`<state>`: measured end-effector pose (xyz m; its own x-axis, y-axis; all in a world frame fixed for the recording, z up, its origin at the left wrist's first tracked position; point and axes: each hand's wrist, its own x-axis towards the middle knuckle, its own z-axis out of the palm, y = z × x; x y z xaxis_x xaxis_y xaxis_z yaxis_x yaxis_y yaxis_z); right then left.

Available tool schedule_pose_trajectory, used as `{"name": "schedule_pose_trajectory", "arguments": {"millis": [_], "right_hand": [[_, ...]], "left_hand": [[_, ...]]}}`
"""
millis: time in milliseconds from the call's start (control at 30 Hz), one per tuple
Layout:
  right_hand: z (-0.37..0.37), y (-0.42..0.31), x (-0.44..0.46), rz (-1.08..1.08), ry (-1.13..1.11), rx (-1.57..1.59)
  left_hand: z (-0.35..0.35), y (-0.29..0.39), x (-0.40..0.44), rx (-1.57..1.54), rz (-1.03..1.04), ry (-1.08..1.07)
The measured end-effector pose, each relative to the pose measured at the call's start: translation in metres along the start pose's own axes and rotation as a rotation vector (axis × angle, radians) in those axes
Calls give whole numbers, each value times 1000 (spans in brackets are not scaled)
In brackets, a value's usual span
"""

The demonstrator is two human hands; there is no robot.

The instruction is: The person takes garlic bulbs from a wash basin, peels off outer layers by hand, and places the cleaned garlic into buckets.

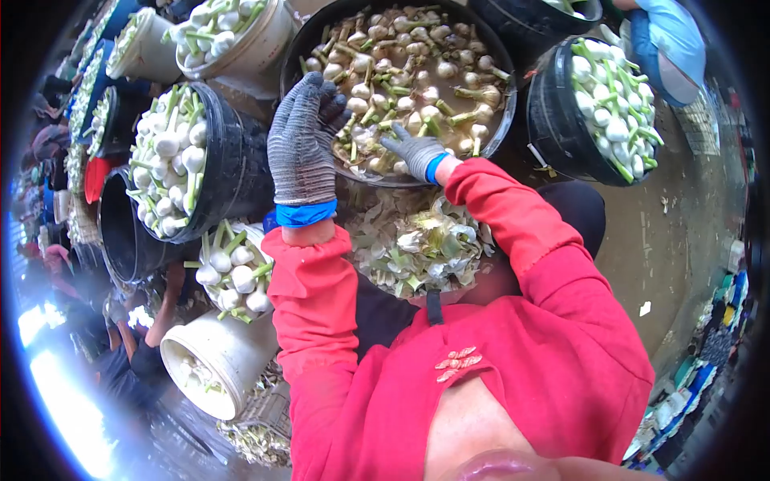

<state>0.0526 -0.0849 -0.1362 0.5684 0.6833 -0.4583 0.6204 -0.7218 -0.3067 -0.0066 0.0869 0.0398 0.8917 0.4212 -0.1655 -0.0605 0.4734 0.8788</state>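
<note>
My left hand [303, 148] wears a grey striped glove with a blue band at the wrist. It is raised at the left rim of a wide black basin [510, 108], fingers stretched out and curved a little, with nothing visible in it. My right hand [415, 152], gloved alike, reaches over the near side of the basin. Its fingers are apart and lie close to the garlic bulbs [405, 104], which have short green stems and sit in brownish water. Whether the fingertips touch a bulb, I cannot tell. Peeled garlic skins [425, 240] are heaped between my arms and the basin.
Black buckets of white garlic stand to the left [233, 160] and right [553, 120]. White buckets [265, 40] of garlic are at the upper left. A tipped white bucket [233, 361] lies lower left. Another person's blue sleeve [674, 44] shows upper right; more people are at left.
</note>
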Motion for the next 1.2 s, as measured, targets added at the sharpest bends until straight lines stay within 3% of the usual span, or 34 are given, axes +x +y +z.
{"name": "schedule_pose_trajectory", "arguments": {"millis": [67,133,200,267,467,500,533,633,733,767,833,867,900,1000,1100,1133,1200], "right_hand": [[13,6,30,-99,-14,-63],[21,11,59,-107,-45,-48],[47,22,89,-143,141,-71],[49,31,102,3,-65,-40],[24,44,65,97,250,390],[20,45,55,151,347,608],[13,48,46,218,382,599],[-11,47,11,140,514,1521],[-59,30,-44,-36,537,1807],[-74,26,-56,-283,793,1297],[-126,-9,-102,-277,533,1876],[-136,-9,-108,-320,501,1882],[-145,-12,-115,-329,503,1834],[-167,-24,-125,-351,619,1648],[-173,-16,-120,-288,825,1538],[-169,-16,-125,-336,811,1586],[-139,-17,-124,-244,641,988]], "left_hand": [[-6,1,3,-216,-145,18],[-15,1,3,-242,-119,-18],[-17,7,-1,-224,-87,-20],[-17,12,0,-214,-28,-11],[-31,16,-1,-303,-11,-66],[-31,16,-2,-287,21,-89],[-29,16,-3,-281,12,-73],[-24,20,-7,-215,12,-45],[-15,14,-8,13,-16,-64],[-10,14,-12,138,13,-171],[1,-2,-20,470,137,-350],[6,-6,-25,609,188,-451],[12,-7,-28,346,-64,-526],[18,-10,-33,350,20,-515],[9,-6,-22,352,10,-275],[5,-3,-19,210,-11,-206],[-9,1,-10,-76,1,-226]]}}
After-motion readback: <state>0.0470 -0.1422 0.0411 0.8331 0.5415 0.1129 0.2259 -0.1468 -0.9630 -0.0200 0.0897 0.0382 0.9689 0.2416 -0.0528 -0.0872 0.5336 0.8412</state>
